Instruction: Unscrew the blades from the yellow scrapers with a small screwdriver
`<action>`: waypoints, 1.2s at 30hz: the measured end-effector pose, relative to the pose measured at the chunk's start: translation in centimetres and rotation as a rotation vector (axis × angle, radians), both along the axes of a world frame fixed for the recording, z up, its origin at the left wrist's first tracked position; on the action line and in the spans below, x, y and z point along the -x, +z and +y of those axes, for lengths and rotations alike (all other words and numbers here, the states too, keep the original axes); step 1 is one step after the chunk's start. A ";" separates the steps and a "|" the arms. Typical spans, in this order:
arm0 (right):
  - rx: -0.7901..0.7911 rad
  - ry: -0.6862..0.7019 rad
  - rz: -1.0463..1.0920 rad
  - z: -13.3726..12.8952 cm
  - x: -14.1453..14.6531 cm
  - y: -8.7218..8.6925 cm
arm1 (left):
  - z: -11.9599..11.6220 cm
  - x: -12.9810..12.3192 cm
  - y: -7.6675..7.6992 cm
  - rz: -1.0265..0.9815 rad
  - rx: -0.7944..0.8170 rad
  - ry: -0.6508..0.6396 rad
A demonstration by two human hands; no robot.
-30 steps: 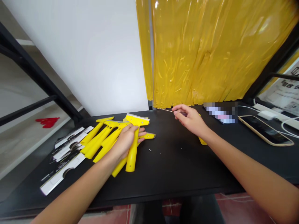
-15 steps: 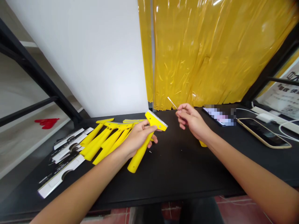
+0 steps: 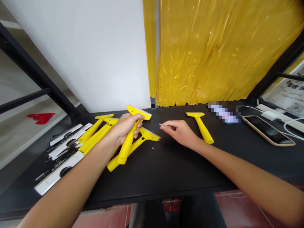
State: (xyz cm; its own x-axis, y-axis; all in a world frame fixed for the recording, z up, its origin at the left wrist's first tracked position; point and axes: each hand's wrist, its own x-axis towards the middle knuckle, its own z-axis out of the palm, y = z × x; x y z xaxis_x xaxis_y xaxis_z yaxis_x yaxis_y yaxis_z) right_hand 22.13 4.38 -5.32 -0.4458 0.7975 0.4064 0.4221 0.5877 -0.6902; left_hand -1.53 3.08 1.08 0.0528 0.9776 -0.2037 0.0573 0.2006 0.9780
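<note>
My left hand point(image 3: 127, 125) is closed around the handle of a yellow scraper point(image 3: 142, 114), its wide head with a metal edge pointing up and away. Beneath it another yellow scraper point(image 3: 149, 135) lies on the black table, and several more yellow scrapers point(image 3: 91, 129) lie to the left, partly hidden by my hand and forearm. My right hand point(image 3: 179, 131) pinches something small at its fingertips; only a tiny pale tip shows, too small to name. A small screw point(image 3: 153, 148) rests on the table between the hands.
A yellow scraper point(image 3: 201, 128) lies beyond my right hand. At the right are a phone point(image 3: 268, 130), a partly blurred-out device point(image 3: 223, 114), and a power strip point(image 3: 285, 117) with white cables. Several white-and-black packages point(image 3: 59, 172) lie at the left. Behind hangs yellow plastic sheeting point(image 3: 201, 57).
My left hand has moved left and slightly up with its scraper. My right hand has come lower and left; the thin silvery strip it held no longer shows at length.
</note>
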 end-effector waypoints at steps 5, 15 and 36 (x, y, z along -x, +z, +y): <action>-0.047 -0.156 -0.236 4.4 1.2 -1.3 | 0.6 1.1 -0.3 -0.012 0.021 0.019; -0.045 -0.094 -0.305 8.5 5.2 -1.8 | 1.0 2.0 -0.3 -0.127 -0.009 0.029; 0.165 -0.034 0.302 -0.9 2.1 3.8 | -2.9 -1.5 0.1 0.255 -0.052 -0.432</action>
State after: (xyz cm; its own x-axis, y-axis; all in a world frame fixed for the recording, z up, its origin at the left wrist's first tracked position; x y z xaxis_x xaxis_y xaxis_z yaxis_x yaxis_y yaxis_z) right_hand 20.08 3.50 -1.49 -0.2976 0.8757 0.3802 0.2018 0.4470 -0.8715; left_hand 0.02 0.18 1.17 0.4098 0.8866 -0.2145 0.3629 0.0573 0.9301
